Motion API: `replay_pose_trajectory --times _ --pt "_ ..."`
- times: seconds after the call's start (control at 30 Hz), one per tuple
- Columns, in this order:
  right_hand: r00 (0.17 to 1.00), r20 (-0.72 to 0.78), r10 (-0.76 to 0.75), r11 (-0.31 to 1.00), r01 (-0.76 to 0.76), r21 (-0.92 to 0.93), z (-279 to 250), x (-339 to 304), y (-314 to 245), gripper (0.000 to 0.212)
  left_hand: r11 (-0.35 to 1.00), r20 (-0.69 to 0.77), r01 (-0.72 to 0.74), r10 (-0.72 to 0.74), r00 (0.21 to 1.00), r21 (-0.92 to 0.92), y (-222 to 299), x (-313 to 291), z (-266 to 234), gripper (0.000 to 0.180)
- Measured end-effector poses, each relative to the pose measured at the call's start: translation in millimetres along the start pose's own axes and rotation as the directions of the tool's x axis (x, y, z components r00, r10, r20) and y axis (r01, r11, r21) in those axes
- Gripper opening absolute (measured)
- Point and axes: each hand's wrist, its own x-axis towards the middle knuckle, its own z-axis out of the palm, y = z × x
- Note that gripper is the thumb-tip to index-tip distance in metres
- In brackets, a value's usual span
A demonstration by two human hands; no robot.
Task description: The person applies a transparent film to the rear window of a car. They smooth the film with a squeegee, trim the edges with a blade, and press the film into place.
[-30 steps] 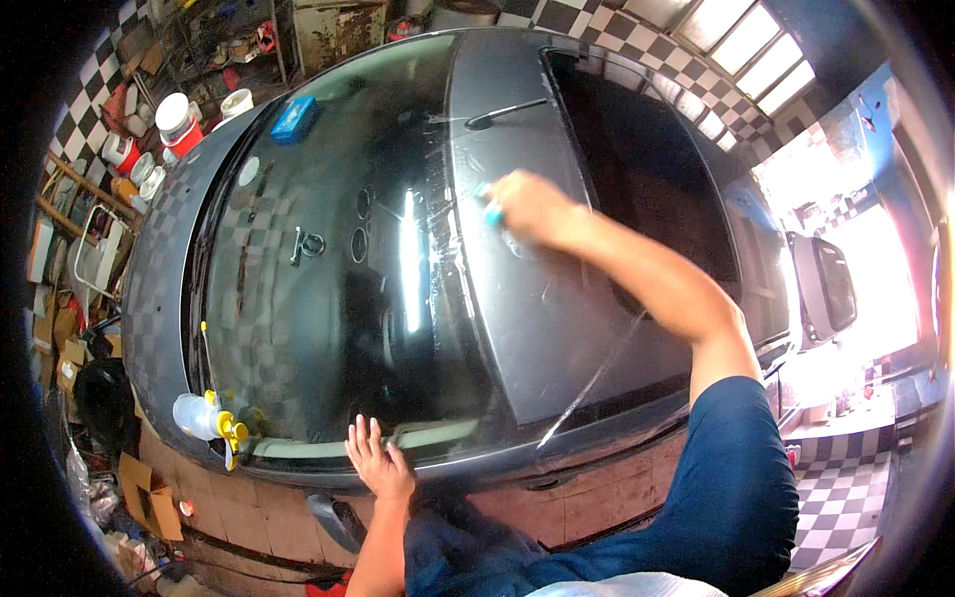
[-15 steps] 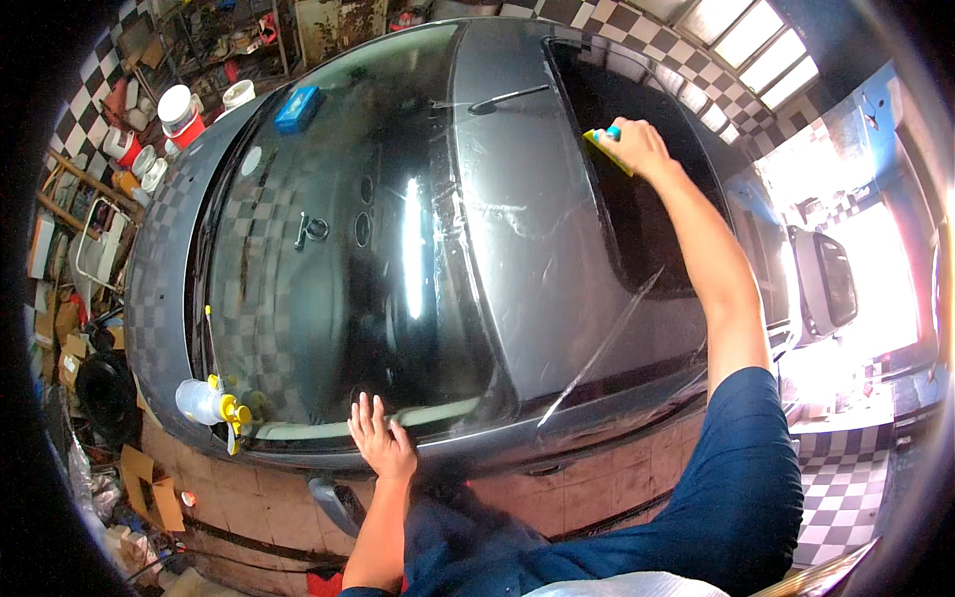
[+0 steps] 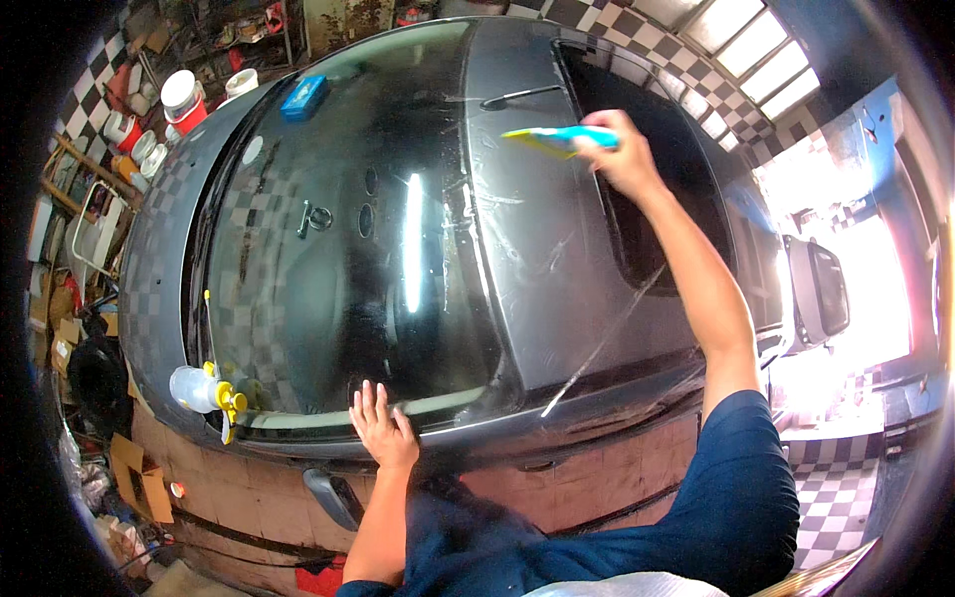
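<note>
My right hand is closed around the blue handle of a squeegee with a yellow blade. The tool points left over the grey car roof, beside the dark sunroof glass. Whether the blade touches the roof, I cannot tell. With fingers stretched out, my left hand rests at the near edge of the wet-looking windshield and holds nothing. A clear spray bottle with a yellow head lies at the windshield's near left corner. At the far left of the glass sits a blue box.
A side mirror sticks out below my left hand. White and red buckets stand beyond the hood at the far left. Cardboard boxes and clutter line the left floor. Another vehicle's mirror shows at right.
My right hand has lifted the squeegee from the sunroof's left edge and turned it, so its blade now points left over the roof. My left hand stays in place on the windshield edge.
</note>
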Motion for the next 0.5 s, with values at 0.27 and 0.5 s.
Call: replay_pose_trajectory --times 0.27,0.5 --pt "0.878 -0.032 0.478 0.286 -0.121 0.95 -15 51 198 0.036 1.0 0.012 -0.009 0.009 1.0 0.006 -3 -1 0 0.049" --pt "0.925 0.189 0.33 0.529 -0.347 0.774 14 119 221 0.032 0.999 0.071 -0.034 0.032 0.997 0.029 -5 1 -6 0.053"
